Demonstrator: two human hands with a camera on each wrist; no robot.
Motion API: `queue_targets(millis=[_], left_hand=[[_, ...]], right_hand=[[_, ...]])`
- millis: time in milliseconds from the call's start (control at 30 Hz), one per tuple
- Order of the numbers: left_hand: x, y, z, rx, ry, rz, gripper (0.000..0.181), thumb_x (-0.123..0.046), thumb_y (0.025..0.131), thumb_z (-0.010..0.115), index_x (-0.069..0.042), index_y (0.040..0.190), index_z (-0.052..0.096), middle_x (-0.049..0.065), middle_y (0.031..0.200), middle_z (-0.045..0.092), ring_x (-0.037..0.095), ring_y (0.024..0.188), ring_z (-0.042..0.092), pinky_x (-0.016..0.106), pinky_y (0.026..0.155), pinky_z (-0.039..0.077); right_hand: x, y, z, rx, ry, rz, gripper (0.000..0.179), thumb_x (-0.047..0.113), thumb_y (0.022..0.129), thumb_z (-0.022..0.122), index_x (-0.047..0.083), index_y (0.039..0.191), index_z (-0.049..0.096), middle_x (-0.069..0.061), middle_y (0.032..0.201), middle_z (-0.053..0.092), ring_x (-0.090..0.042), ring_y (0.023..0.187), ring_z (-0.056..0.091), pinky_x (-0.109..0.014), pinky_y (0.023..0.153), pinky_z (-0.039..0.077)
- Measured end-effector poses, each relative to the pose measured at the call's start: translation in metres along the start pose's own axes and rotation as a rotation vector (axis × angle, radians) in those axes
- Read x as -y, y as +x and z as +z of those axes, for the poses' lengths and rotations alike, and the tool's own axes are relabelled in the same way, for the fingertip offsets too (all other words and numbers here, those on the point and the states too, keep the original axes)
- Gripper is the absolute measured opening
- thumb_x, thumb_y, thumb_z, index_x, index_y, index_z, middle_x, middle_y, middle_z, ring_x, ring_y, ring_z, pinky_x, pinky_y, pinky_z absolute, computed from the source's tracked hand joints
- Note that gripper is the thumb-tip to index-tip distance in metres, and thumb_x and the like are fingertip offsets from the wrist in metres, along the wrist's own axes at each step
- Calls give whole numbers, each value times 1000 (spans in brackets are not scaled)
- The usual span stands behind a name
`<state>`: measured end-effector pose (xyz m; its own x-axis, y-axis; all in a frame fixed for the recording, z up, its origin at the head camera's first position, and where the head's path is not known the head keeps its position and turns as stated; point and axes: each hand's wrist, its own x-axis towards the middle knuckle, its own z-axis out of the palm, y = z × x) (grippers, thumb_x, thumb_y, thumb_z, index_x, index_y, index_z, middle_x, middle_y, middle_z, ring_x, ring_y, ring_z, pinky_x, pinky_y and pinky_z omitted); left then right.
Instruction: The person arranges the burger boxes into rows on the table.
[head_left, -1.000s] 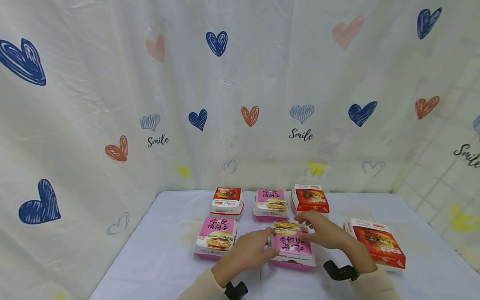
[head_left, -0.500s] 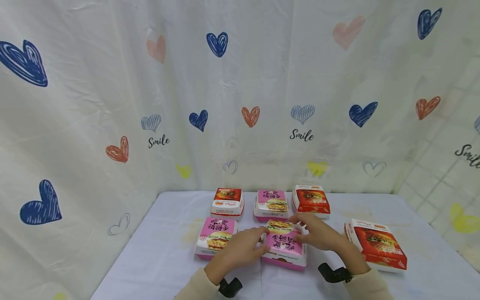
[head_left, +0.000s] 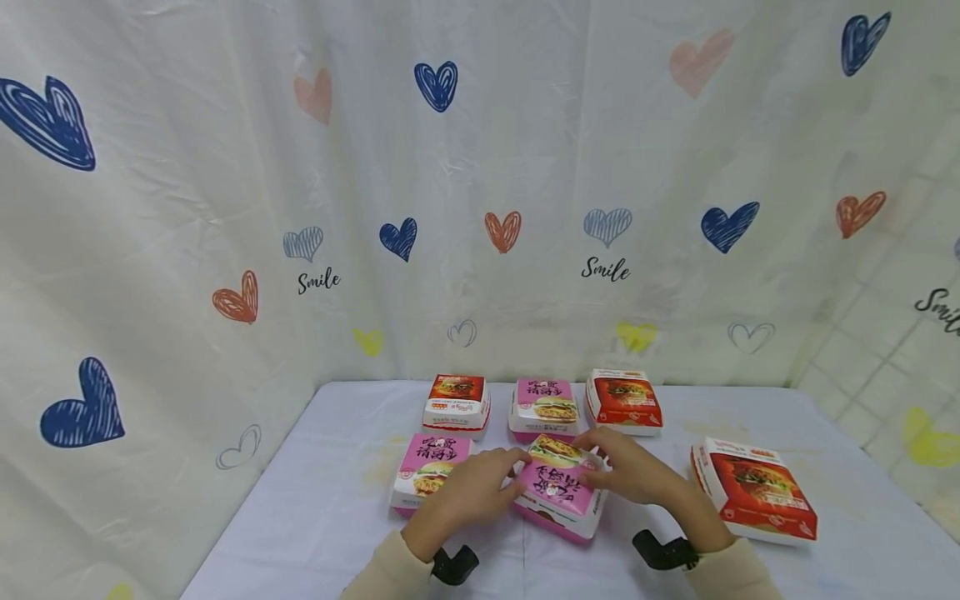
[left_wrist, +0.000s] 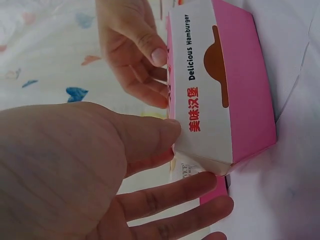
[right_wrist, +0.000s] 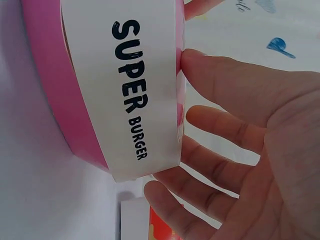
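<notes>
Touching an angled pink burger box at the head view's five o'clock, the left hand and right hand are held with fingers loosely spread. A second pink box is seen at its nine, a red box at three, a farther pink box at twelve.

Both arms in cream sleeves angle inward in front of the person, bringing the left hand and right hand near each other, palms turned in. I see each thumb spread well away from its fingers. The left's lower fingers stretch nearly straight; the right's fan out loosely, slightly bent.
</notes>
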<state>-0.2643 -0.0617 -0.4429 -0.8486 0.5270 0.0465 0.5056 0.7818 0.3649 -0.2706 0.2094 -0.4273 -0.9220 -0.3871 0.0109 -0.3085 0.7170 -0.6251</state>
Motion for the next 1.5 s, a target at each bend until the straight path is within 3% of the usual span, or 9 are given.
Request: queue_targets(millis=[233, 533, 733, 1067, 1233, 1500], left_hand=[[0, -1, 3, -28, 16, 1, 33, -32, 101, 64, -26, 133, 62, -4, 118, 70, 11, 104, 66, 34, 87, 56], [-3, 0, 5, -82, 38, -9, 26, -27, 99, 68, -25, 125, 67, -3, 111, 68, 8, 94, 63, 29, 81, 55], [-6, 1, 7, -137, 56, -8, 18, -24, 99, 68, -24, 117, 70, -4, 101, 63, 5, 78, 52, 22, 67, 48], [-7, 2, 6, -200, 98, 9, 19, -23, 98, 69, -21, 116, 72, -4, 94, 60, 5, 71, 48, 20, 61, 43], [-9, 1, 4, -172, 93, 8, 27, -33, 97, 70, -18, 119, 71, -5, 94, 57, 5, 72, 48, 21, 61, 42], [-14, 1, 5, -84, 81, -61, 71, -72, 86, 65, -20, 134, 65, -2, 104, 53, 10, 78, 51, 26, 66, 46]], right_hand=[[-1, 2, 3, 0, -13, 30, 45, 30, 88, 81, 16, 128, 65, 0, 117, 65, -19, 103, 56, -36, 85, 52], [-1, -2, 2, 16, 2, -8, 43, 29, 91, 78, 12, 128, 65, -1, 107, 63, -17, 92, 54, -25, 70, 49], [-1, -5, -1, 56, 40, -33, 44, 26, 92, 77, 7, 130, 63, -3, 102, 62, -19, 86, 53, -24, 65, 48], [-1, -3, -3, 61, 37, -14, 45, 27, 91, 78, 9, 130, 64, -4, 101, 62, -19, 85, 54, -25, 65, 49], [-2, -3, -3, 61, 30, -28, 44, 26, 91, 78, 8, 129, 64, -4, 99, 62, -19, 84, 54, -25, 65, 49], [-2, -5, -5, 64, 7, -23, 45, 27, 91, 78, 9, 129, 64, -2, 96, 62, -18, 83, 54, -26, 65, 49]])
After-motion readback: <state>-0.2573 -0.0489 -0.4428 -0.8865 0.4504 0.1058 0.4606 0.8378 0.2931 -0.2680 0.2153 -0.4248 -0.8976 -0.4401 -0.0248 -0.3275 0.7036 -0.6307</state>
